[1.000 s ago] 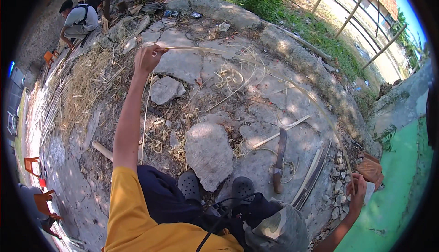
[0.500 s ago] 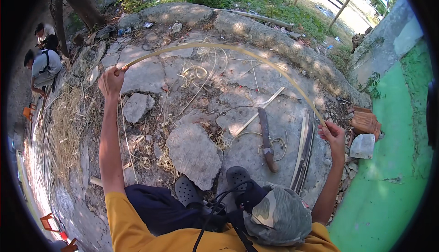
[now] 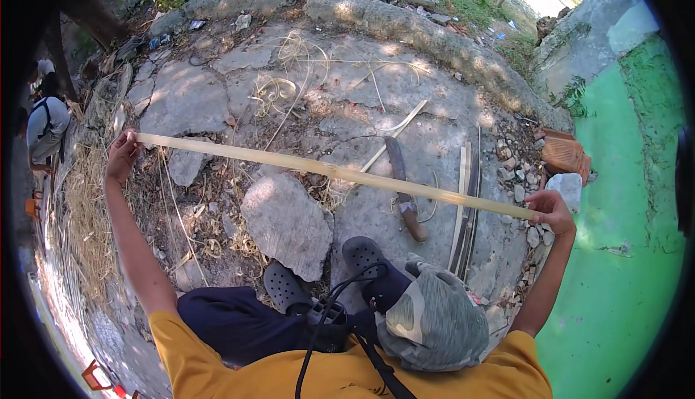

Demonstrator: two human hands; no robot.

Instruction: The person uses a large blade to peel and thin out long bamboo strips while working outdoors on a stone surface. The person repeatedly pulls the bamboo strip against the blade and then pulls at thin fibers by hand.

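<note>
Above a rough grey stone slab, left hand and right hand pinch a flat, pale bamboo strip, seemingly already split; dark, slender strips right of the slab lie unheld.

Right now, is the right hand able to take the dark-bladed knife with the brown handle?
Probably not without letting go: the right hand holds one end of the long, pale, flat strip, though the knife's handle lies uncovered.

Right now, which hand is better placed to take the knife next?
Probably the right hand: the knife lies nearer to it than to the left hand. Each hand holds one end of the strip, so the right would likely need to let go first.
</note>
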